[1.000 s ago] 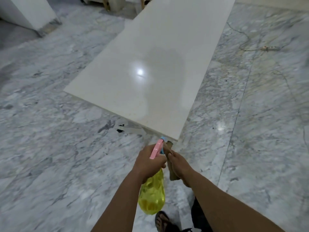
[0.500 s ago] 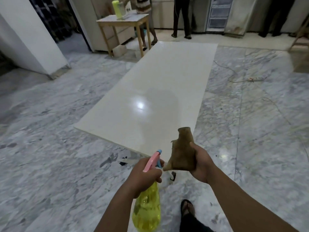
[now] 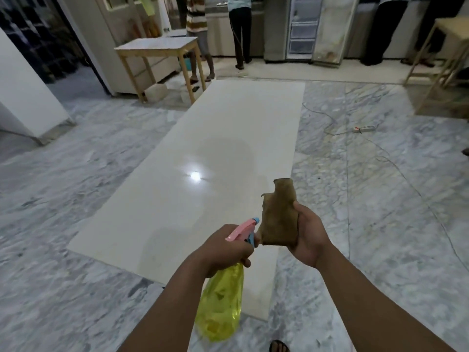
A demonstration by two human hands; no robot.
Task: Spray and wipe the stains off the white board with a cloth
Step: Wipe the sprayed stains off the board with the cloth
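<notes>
A long white board [image 3: 210,158] lies flat on the marble floor, stretching away from me; a ceiling light reflects off its glossy middle. My left hand [image 3: 223,247] grips a yellow spray bottle [image 3: 220,303] by its pink and blue trigger head, nozzle aimed over the board's near end. My right hand [image 3: 308,237] holds a folded brown cloth [image 3: 279,217] upright, just right of the nozzle and above the board's near right corner. Stains on the board are too faint to make out.
A wooden table [image 3: 160,50] stands past the board's far left corner, and another wooden frame [image 3: 446,67] at the far right. Several people stand along the back counter. A power strip [image 3: 364,128] with its cable lies on the floor to the right. A white pillar [image 3: 28,97] rises at left.
My view has lifted from the floor toward the room. The right hand has raised the cloth from beside the bottle and drawn it apart to the right. The bottle stays gripped.
</notes>
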